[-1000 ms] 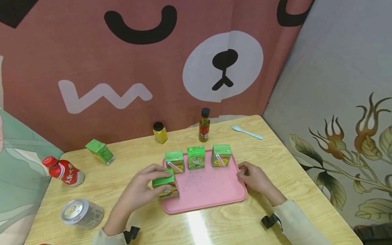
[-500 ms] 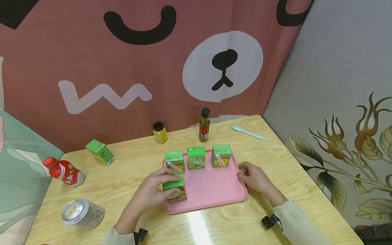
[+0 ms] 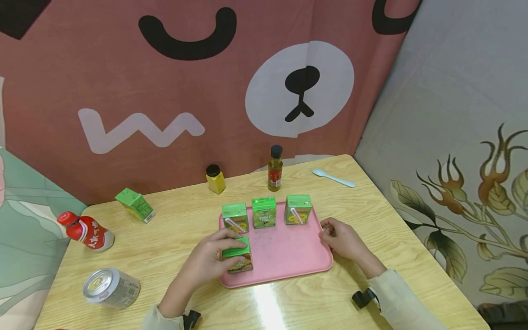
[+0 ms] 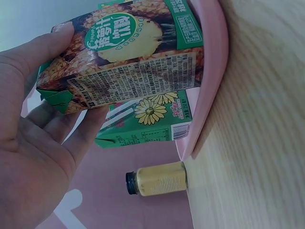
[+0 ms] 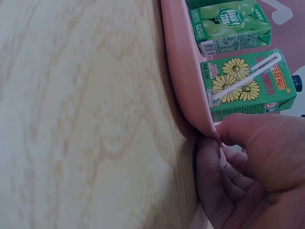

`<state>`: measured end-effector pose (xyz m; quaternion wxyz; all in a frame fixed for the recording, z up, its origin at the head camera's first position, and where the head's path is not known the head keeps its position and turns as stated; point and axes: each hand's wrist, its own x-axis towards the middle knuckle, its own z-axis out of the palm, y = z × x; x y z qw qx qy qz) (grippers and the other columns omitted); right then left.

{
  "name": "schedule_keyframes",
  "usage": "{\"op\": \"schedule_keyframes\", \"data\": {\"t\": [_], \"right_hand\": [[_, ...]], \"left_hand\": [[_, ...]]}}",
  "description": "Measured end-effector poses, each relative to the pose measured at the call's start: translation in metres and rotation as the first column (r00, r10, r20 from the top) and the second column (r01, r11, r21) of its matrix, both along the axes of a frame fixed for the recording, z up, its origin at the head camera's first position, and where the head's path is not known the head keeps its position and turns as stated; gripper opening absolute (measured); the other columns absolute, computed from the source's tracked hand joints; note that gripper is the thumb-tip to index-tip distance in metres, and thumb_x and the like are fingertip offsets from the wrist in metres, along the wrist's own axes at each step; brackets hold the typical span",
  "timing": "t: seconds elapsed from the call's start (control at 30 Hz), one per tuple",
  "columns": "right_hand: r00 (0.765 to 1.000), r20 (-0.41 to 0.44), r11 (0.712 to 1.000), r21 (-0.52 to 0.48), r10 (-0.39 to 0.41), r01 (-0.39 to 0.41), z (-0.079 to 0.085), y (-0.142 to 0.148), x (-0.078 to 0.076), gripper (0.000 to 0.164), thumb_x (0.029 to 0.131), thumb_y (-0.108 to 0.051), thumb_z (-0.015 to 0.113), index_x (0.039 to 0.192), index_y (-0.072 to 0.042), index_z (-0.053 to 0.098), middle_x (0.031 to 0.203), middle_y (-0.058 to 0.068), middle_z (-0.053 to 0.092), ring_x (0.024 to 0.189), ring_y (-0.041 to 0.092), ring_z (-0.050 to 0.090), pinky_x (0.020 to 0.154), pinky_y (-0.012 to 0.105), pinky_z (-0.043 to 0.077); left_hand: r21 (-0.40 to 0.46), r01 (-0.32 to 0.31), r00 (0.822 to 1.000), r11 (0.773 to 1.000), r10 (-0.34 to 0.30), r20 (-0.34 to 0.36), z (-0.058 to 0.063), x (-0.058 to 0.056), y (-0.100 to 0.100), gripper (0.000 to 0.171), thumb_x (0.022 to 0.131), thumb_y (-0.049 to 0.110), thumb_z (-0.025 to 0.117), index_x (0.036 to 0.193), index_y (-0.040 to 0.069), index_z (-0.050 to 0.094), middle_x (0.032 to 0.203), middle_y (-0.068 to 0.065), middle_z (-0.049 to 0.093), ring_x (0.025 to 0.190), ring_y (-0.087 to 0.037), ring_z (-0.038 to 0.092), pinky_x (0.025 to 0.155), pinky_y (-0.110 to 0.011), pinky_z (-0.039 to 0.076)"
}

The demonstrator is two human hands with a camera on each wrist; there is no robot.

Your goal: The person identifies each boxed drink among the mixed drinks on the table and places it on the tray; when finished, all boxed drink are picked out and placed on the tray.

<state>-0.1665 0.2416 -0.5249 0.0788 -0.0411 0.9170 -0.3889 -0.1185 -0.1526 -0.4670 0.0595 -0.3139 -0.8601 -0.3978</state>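
My left hand (image 3: 210,259) grips a green juice box (image 3: 239,256) with a pineapple picture, standing at the front left of the pink tray (image 3: 288,256). In the left wrist view, thumb and fingers hold the juice box (image 4: 124,57) around its upper end. Pinched between my right thumb and fingers is the tray's right rim; that right hand (image 3: 344,238) stays low by the table. Along the tray's back stand a left drink carton with a straw (image 3: 235,215), a middle green-grape juice box (image 3: 264,213) and a right drink carton with a straw (image 3: 298,209).
Behind the tray stand a yellow jar with a black lid (image 3: 216,179) and a sauce bottle (image 3: 275,169). A pale blue spoon (image 3: 333,178) lies at the back right. Leftward are another green carton (image 3: 135,205), a red bottle (image 3: 85,230) and a can (image 3: 111,287).
My left hand has carried the pineapple juice box rightward onto the tray's front left, then slightly down toward me. The right hand keeps its place on the rim.
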Motion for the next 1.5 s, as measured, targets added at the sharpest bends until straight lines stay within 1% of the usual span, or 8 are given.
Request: {"op": "schedule_keyframes", "data": {"t": [0.37,0.73,0.9,1.07,1.17,1.33,1.4,1.5], "right_hand": [[1.0,0.001,1.0,-0.009,0.005,-0.005,-0.001,0.0,0.0,0.029,0.097,-0.012,0.067,0.122,0.001,0.062,0.084,0.002,0.063,0.064,0.014,0.058,0.053,0.03,0.05],[1.0,-0.006,1.0,0.005,0.002,-0.002,-0.004,0.001,-0.001,0.03,0.097,-0.013,0.067,0.122,0.001,0.062,0.086,0.001,0.064,0.064,0.015,0.059,0.054,0.03,0.051],[1.0,-0.013,1.0,0.01,0.005,-0.005,-0.004,0.001,-0.001,0.029,0.097,-0.013,0.067,0.122,0.001,0.062,0.085,0.001,0.064,0.065,0.015,0.059,0.054,0.03,0.051],[1.0,-0.02,1.0,0.012,0.008,-0.008,-0.005,0.002,-0.001,0.03,0.097,-0.013,0.067,0.123,0.001,0.061,0.086,0.001,0.064,0.065,0.014,0.059,0.054,0.03,0.051],[1.0,-0.027,1.0,0.012,0.01,-0.01,-0.005,0.002,-0.001,0.029,0.097,-0.013,0.067,0.122,0.001,0.062,0.086,0.001,0.064,0.066,0.014,0.059,0.054,0.03,0.05],[0.999,-0.031,1.0,0.022,0.009,-0.008,-0.006,0.002,-0.002,0.029,0.097,-0.014,0.067,0.122,0.0,0.062,0.086,0.001,0.064,0.067,0.014,0.059,0.056,0.03,0.05],[0.999,-0.032,1.0,0.023,0.008,-0.007,-0.006,0.003,-0.002,0.029,0.097,-0.014,0.067,0.122,0.0,0.062,0.086,0.001,0.064,0.067,0.014,0.059,0.056,0.03,0.05],[0.999,-0.037,1.0,0.022,0.015,-0.014,-0.006,0.003,-0.001,0.029,0.097,-0.014,0.067,0.122,0.0,0.062,0.086,0.001,0.064,0.067,0.014,0.059,0.056,0.03,0.05]], "left_hand": [[-0.009,0.008,1.0,1.0,-0.009,-0.019,-0.003,0.001,0.001,0.029,0.079,0.014,0.09,0.105,0.021,0.08,0.118,0.01,0.065,0.105,-0.011,0.064,0.078,-0.029,0.055],[0.02,0.022,0.998,1.0,-0.021,-0.053,-0.006,0.003,0.001,0.03,0.08,0.013,0.089,0.107,0.021,0.08,0.119,0.008,0.065,0.105,-0.012,0.064,0.079,-0.029,0.056],[0.0,0.019,1.0,1.0,-0.019,-0.01,-0.005,0.003,0.0,0.03,0.083,0.018,0.087,0.111,0.023,0.079,0.122,0.011,0.062,0.105,-0.011,0.063,0.075,-0.028,0.055],[-0.031,-0.003,1.0,1.0,0.004,0.03,0.0,0.003,-0.003,0.027,0.087,0.029,0.083,0.113,0.025,0.077,0.123,0.015,0.061,0.109,-0.01,0.062,0.084,-0.034,0.054],[-0.021,-0.014,1.0,1.0,0.014,0.021,0.003,0.002,-0.005,0.027,0.089,0.033,0.081,0.114,0.025,0.077,0.121,0.016,0.061,0.109,-0.008,0.061,0.087,-0.037,0.054],[0.025,-0.022,1.0,0.999,0.023,-0.006,0.008,0.0,-0.013,0.026,0.091,0.031,0.079,0.117,0.025,0.076,0.12,0.015,0.062,0.11,-0.009,0.061,0.08,-0.037,0.054],[0.036,-0.033,0.999,0.999,0.033,-0.022,0.009,-0.002,-0.018,0.025,0.092,0.029,0.078,0.117,0.025,0.075,0.12,0.014,0.062,0.112,-0.009,0.061,0.083,-0.036,0.054],[0.056,-0.066,0.995,0.996,0.07,-0.064,0.011,-0.005,-0.026,0.022,0.092,0.022,0.079,0.114,0.023,0.076,0.119,0.013,0.063,0.112,-0.011,0.061,0.088,-0.032,0.053]]}}
